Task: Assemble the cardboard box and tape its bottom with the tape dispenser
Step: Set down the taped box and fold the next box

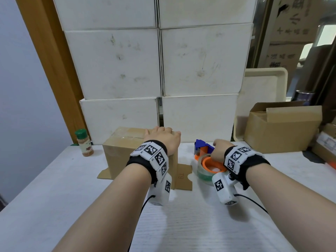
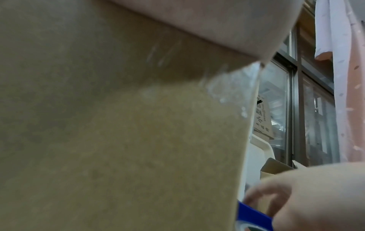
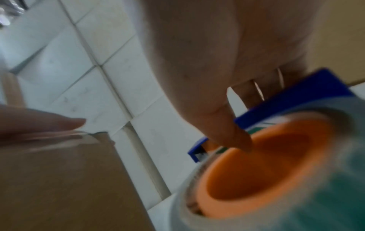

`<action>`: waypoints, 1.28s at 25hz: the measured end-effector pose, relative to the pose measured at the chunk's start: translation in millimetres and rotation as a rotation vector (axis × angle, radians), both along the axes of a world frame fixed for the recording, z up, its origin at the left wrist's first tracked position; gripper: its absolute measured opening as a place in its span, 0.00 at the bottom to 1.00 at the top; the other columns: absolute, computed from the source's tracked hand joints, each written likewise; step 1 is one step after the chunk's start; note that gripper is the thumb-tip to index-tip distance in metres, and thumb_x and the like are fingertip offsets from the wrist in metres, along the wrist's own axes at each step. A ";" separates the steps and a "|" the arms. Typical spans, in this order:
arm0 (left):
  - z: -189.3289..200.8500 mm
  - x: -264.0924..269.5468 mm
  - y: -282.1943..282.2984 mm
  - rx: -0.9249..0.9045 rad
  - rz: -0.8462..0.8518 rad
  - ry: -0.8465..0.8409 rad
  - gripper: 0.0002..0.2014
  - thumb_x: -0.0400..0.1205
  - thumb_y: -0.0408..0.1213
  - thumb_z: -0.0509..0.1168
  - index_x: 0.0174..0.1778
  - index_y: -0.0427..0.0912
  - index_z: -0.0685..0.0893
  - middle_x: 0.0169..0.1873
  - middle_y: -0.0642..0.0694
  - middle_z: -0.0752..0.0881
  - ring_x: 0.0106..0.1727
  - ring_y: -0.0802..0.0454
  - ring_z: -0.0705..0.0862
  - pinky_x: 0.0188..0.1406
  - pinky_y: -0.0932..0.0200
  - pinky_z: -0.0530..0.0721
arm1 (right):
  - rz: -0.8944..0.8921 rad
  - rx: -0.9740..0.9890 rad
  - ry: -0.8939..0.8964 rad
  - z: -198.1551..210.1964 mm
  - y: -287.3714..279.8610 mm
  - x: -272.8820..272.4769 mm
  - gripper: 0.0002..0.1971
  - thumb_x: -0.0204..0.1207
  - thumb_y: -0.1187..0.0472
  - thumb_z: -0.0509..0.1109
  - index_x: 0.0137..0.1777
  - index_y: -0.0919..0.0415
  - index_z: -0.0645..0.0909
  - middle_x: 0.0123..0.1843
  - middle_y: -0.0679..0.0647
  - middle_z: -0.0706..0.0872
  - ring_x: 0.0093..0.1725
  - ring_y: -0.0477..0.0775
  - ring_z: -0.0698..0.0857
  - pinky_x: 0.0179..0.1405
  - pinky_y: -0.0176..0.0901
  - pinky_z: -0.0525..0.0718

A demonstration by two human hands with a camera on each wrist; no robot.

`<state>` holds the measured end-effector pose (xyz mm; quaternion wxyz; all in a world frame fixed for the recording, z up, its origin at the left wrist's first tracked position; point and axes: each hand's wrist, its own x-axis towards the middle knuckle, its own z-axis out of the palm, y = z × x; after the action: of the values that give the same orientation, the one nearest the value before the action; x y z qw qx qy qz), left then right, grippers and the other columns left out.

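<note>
While the left hand (image 1: 162, 138) lies flat on the taped top of the cardboard box (image 1: 123, 151) — fingers straight — near the worktop's (image 1: 181, 224) far edge, the right hand (image 1: 219, 149) grips the tape dispenser (image 1: 207, 160) just beside it, fingers curled on its blue-and-orange body.

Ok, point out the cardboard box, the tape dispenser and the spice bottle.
cardboard box (image 1: 120, 157): head view, on its bare front wall.
tape dispenser (image 1: 201, 145): head view, on its blue frame.
spice bottle (image 1: 85, 145): head view, on its body below the green cap.
</note>
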<state>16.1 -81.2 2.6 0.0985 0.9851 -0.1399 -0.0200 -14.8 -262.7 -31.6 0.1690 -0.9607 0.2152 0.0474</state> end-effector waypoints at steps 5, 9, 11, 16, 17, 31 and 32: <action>-0.1 -0.8 -4.3 0.040 0.004 -0.030 0.24 0.84 0.42 0.43 0.76 0.45 0.68 0.79 0.43 0.66 0.80 0.45 0.61 0.80 0.37 0.51 | 0.142 0.172 -0.296 34.8 33.9 6.5 0.32 0.77 0.68 0.57 0.81 0.59 0.53 0.57 0.62 0.81 0.49 0.60 0.83 0.40 0.45 0.78; -1.8 -1.0 -5.7 0.046 0.010 -0.044 0.24 0.84 0.42 0.43 0.76 0.44 0.67 0.79 0.42 0.66 0.81 0.43 0.59 0.79 0.35 0.51 | 0.259 0.183 -0.451 39.8 65.9 7.8 0.33 0.77 0.67 0.54 0.82 0.57 0.49 0.50 0.62 0.83 0.47 0.62 0.83 0.48 0.54 0.83; -2.2 -0.3 -6.2 0.029 0.021 -0.045 0.24 0.84 0.41 0.42 0.76 0.44 0.67 0.79 0.42 0.66 0.81 0.44 0.59 0.80 0.36 0.50 | 0.283 0.188 -0.447 34.3 74.2 10.8 0.32 0.78 0.66 0.54 0.82 0.59 0.49 0.50 0.62 0.84 0.48 0.63 0.83 0.51 0.56 0.83; -3.8 0.1 -6.4 0.032 0.033 -0.047 0.25 0.84 0.42 0.42 0.77 0.44 0.66 0.79 0.42 0.66 0.81 0.44 0.59 0.80 0.36 0.50 | 0.333 0.155 -0.425 17.2 77.2 22.8 0.30 0.78 0.68 0.57 0.80 0.62 0.55 0.53 0.61 0.86 0.52 0.62 0.84 0.56 0.57 0.83; -4.5 1.2 -6.9 0.027 0.036 -0.048 0.25 0.84 0.42 0.42 0.76 0.44 0.67 0.78 0.42 0.67 0.81 0.44 0.60 0.80 0.36 0.50 | 0.359 0.148 -0.410 15.3 76.9 24.1 0.28 0.78 0.68 0.58 0.79 0.62 0.58 0.57 0.62 0.85 0.55 0.62 0.84 0.58 0.56 0.82; 18.5 5.7 -11.3 -0.084 0.065 0.141 0.22 0.86 0.34 0.47 0.77 0.38 0.67 0.79 0.41 0.65 0.82 0.42 0.59 0.80 0.39 0.54 | 0.476 0.085 -0.206 34.1 62.6 11.3 0.37 0.77 0.74 0.55 0.83 0.52 0.49 0.78 0.61 0.67 0.72 0.63 0.75 0.67 0.50 0.76; 24.5 6.1 -10.8 -0.180 0.090 0.153 0.20 0.87 0.31 0.47 0.75 0.32 0.68 0.77 0.37 0.67 0.80 0.40 0.63 0.79 0.43 0.59 | 0.431 0.094 -0.220 44.9 57.0 12.9 0.34 0.78 0.73 0.53 0.83 0.54 0.51 0.78 0.61 0.68 0.72 0.62 0.74 0.67 0.48 0.75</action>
<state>22.3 -91.9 27.1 0.1975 0.9731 -0.0890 -0.0782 -1.9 -205.7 13.3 0.2220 -0.9748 -0.0168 -0.0126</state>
